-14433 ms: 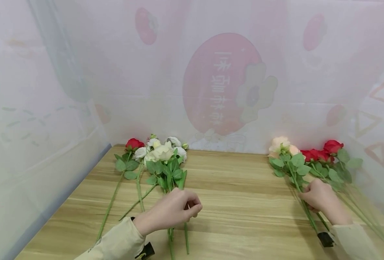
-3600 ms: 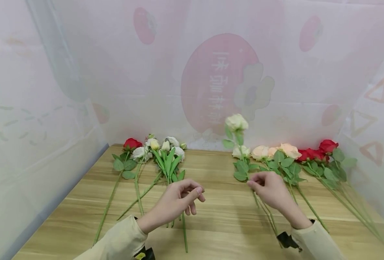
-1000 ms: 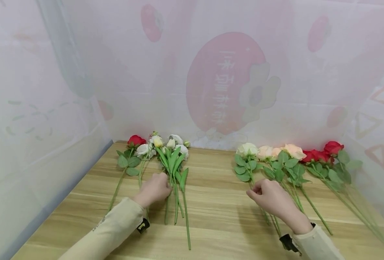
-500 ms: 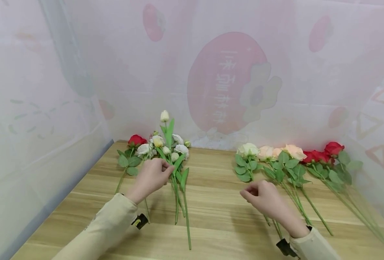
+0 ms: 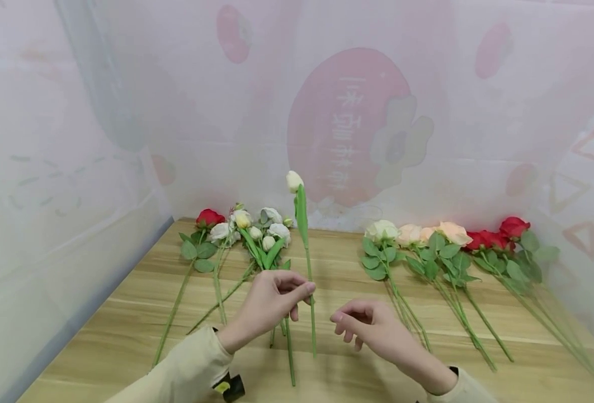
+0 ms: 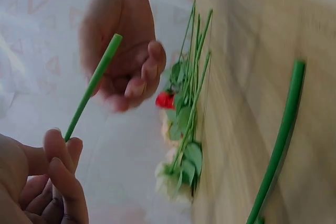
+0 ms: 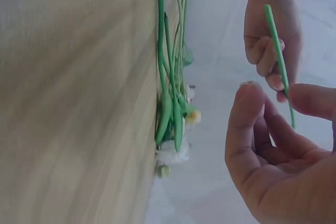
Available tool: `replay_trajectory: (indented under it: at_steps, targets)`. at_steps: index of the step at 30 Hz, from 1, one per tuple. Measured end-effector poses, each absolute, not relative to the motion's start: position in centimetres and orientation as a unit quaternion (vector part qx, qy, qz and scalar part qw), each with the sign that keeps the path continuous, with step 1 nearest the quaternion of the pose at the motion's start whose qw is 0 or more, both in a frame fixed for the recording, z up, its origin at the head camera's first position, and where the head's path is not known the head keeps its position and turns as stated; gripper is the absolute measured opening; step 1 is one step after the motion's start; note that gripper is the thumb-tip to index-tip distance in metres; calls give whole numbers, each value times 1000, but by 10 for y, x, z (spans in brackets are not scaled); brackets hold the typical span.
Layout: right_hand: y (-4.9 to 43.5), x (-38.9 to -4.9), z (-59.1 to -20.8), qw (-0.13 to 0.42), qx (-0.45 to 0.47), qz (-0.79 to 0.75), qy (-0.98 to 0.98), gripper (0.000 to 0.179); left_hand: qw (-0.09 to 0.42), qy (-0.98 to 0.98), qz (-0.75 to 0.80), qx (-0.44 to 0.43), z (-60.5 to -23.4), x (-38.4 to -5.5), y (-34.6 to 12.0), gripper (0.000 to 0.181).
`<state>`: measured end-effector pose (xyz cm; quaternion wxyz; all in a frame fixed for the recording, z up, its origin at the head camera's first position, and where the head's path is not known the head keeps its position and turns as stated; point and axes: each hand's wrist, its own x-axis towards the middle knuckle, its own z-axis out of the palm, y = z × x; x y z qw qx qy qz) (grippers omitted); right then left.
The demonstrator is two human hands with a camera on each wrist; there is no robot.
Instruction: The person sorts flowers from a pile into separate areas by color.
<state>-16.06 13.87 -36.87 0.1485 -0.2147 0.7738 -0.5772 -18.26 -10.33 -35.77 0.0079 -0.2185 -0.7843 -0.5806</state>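
A white tulip (image 5: 294, 182) stands nearly upright in front of me, its green stem (image 5: 309, 268) pinched between the thumb and fingers of my left hand (image 5: 272, 302). In the left wrist view the stem's lower end (image 6: 100, 72) sticks out beyond the fingertips toward the other hand. My right hand (image 5: 377, 330) is just to the right of the stem, thumb and fingers loosely bent and apart, holding nothing. From the right wrist view, a gap shows between its thumb and index finger, with the stem (image 7: 278, 45) behind it.
On the left of the wooden table (image 5: 337, 369) lie a red rose (image 5: 210, 218), several white flowers (image 5: 279, 231) and more tulips (image 5: 268, 242). To the right lie a cream rose (image 5: 381, 230), peach roses (image 5: 453, 233) and red roses (image 5: 514, 226). A printed cloth (image 5: 216, 123) surrounds the table.
My left hand has lifted one white tulip out of the left group and carried it right to the middle. My right hand has left the cream rose's stem and moved left toward the tulip.
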Motion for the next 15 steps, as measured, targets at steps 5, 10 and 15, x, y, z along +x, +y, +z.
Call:
replay_trajectory:
  at_steps: [5, 10, 15]
  targets:
    - [131, -155, -372, 153, -224, -589, 761, 24, -20, -745, -629, -221, -359, -172, -96, 18]
    - [125, -151, -376, 147, -247, -590, 755, 19, -13, -727, -646, -232, -363, -168, -92, 14]
    - [120, -147, -379, 125, -261, -591, 753, 15, -5, -722, -645, -251, -368, -167, -90, 14]
